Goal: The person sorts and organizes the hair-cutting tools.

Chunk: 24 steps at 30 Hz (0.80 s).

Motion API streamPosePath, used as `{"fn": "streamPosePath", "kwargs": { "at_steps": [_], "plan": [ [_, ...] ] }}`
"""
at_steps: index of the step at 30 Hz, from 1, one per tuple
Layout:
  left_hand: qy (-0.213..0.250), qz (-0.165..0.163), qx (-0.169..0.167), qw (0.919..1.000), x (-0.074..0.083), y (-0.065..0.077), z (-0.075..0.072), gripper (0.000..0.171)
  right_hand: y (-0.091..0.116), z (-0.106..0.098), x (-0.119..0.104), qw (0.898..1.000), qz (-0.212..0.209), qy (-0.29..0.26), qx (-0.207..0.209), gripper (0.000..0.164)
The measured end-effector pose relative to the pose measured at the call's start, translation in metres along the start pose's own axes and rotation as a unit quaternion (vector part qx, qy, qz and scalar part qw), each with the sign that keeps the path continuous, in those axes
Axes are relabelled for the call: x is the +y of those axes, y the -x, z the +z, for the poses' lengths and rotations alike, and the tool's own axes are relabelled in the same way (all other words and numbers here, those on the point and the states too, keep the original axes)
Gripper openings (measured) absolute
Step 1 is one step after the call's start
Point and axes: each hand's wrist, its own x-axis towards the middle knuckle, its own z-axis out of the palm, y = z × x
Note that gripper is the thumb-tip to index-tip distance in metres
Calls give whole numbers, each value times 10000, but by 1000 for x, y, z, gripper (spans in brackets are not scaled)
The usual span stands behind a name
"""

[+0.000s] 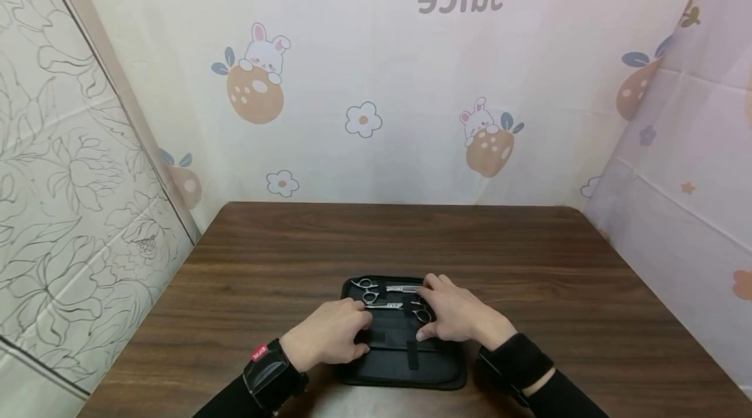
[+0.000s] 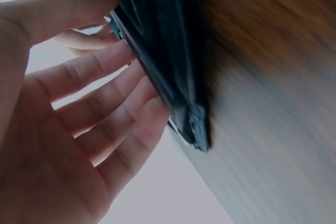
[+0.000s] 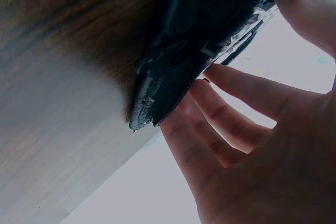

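An open black zip case (image 1: 382, 372) lies on the table in the head view, near its front edge. Strapped into its far part are two pairs of silver scissors: the farther pair (image 1: 402, 289) has its finger rings to the left, the nearer pair (image 1: 384, 305) has them to the right. My left hand (image 1: 331, 333) touches the left side of the case, thumb and fingers apart. On the right side rests my right hand (image 1: 464, 313), its fingertips and spread thumb about the nearer pair's rings. Both wrist views show fairly straight fingers against the case.
The brown wooden table (image 1: 264, 261) extends around the case on all sides. A pale curtain (image 1: 364, 46) with printed rabbits and fruit hangs behind it, and a floral panel (image 1: 76, 176) stands to the left. Black bands (image 1: 273, 372) wrap both wrists.
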Motion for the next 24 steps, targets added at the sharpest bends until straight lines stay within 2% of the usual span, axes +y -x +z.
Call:
{"fn": "streamPosePath", "kwargs": {
  "at_steps": [8,24],
  "plan": [
    [163,-180,-294,9993,-7,9,-3,22,1,0,0,10000,65,-19,4,74],
    [175,8,38,9998,-3,7,-2,19,1,-1,0,10000,-16,-21,17,73]
  ]
}}
